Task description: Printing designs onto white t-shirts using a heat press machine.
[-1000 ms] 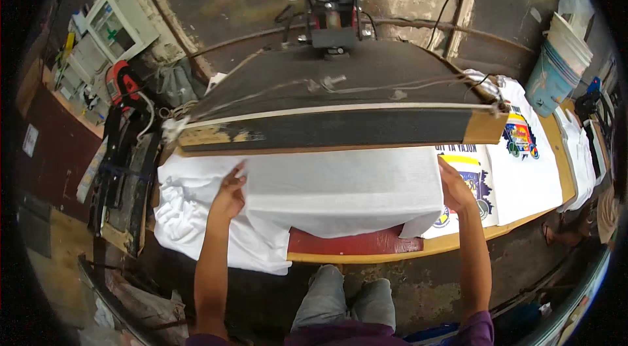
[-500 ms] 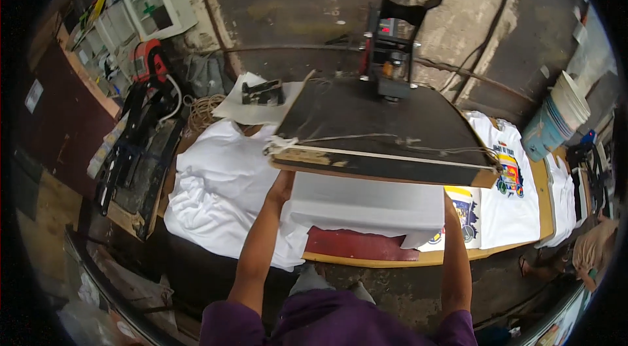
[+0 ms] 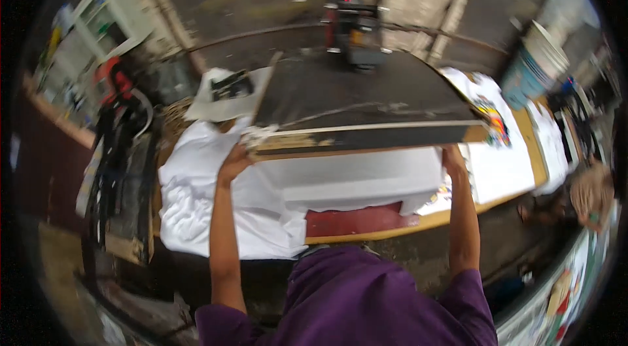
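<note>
Your left hand (image 3: 234,161) and right hand (image 3: 453,157) press the white shirt (image 3: 353,179) at its far corners, under the raised dark press plate (image 3: 356,100). Red pad (image 3: 356,220) shows below.

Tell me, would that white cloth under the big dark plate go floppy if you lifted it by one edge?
Probably floppy: the white cloth drapes over the red pad and bunches in folds at the left. It looks thin and likely light. Both the left hand and right hand are at its corners, suggesting it wrinkles easily.
</note>
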The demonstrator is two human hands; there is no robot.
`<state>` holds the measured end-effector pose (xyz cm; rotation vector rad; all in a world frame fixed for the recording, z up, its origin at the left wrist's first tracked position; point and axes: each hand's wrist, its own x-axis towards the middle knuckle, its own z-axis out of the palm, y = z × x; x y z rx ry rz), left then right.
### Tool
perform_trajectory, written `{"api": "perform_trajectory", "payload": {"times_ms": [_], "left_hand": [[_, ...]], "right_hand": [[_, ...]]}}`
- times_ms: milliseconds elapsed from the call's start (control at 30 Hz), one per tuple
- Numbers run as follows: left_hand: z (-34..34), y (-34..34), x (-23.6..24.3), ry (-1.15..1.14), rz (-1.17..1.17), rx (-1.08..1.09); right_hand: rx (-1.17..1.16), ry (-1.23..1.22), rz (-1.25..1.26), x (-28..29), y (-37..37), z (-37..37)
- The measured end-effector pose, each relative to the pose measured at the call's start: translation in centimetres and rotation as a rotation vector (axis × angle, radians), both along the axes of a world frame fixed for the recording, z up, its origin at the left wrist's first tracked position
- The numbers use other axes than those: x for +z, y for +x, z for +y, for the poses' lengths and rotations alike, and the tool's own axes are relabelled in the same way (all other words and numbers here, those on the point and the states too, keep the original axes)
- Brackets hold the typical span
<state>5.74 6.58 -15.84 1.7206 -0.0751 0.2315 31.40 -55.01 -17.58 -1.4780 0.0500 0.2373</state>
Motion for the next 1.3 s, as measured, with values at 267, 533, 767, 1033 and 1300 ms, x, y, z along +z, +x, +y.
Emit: {"api": "perform_trajectory", "payload": {"times_ms": [267,533,767,1033,1300], "left_hand": [[1.9,1.4,-2.4,0.152,0.305,0.058],[-5.1,-4.1,-2.7,0.147,0.119,0.551],[-14.3,-13.6,-10.2,-0.002,0.178,1.034],[-21.8,-20.4,-9.7,0.287,0.419,1.183],[-22.0,-22.7,-6.1,0.512,0.482,1.206]], "right_hand": [[0.320,-0.060,-0.187,4.9,-1.0,-2.5],[0.285,-1.216,-0.566,-6.5,-6.6,-10.3],[0.405,-1.419,-0.622,-12.0,-15.0,-19.1],[0.419,-1.344,-0.746,-13.1,-13.2,-19.9],[0.244,-1.294,-0.876,-13.6,-13.1,-19.8]]}}
